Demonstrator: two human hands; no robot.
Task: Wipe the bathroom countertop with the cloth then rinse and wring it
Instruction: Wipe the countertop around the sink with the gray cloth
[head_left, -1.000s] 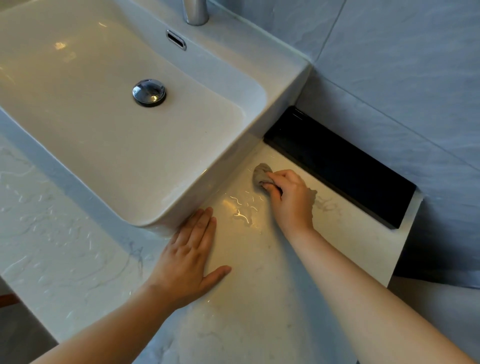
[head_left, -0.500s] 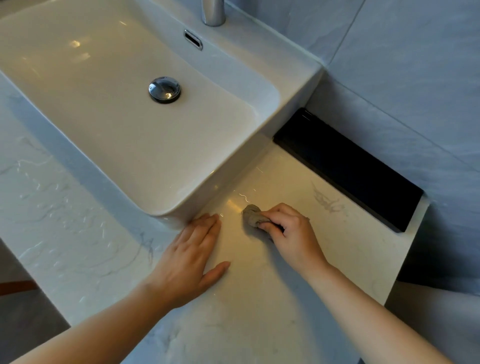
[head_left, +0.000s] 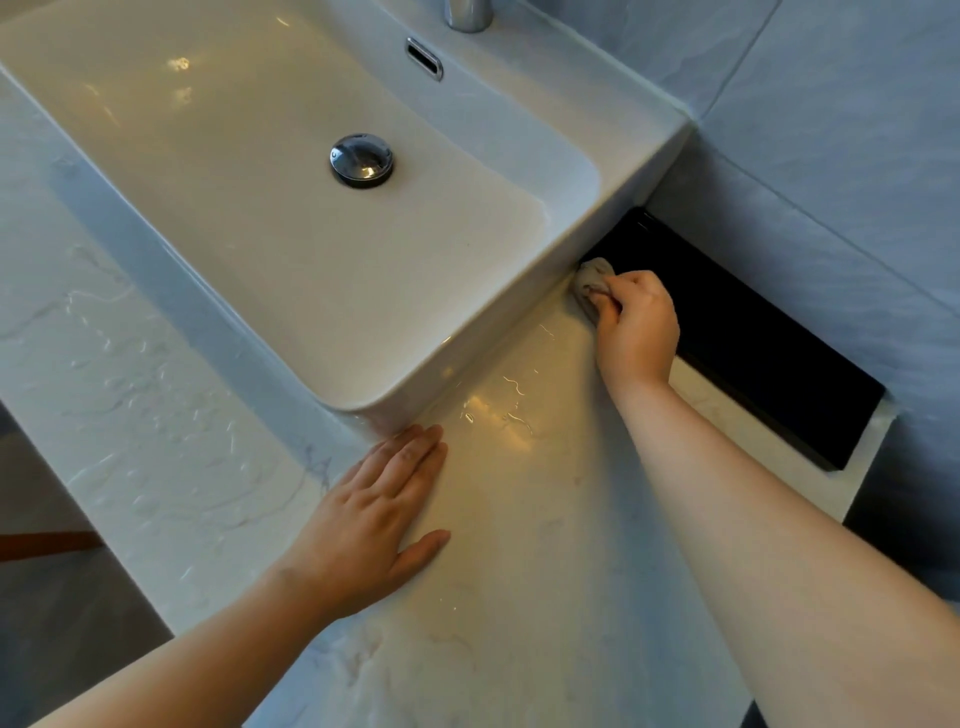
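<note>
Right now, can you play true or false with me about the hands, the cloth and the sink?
1. The right hand grips the cloth in the corner where the sink meets the black panel. True.
2. The left hand is holding a sponge. False: it rests flat on the countertop and holds nothing.
3. The sink is full of water. False: the basin is empty, and the drain plug shows plainly.
4. Wet streaks shine on the countertop between the two hands. True.
</note>
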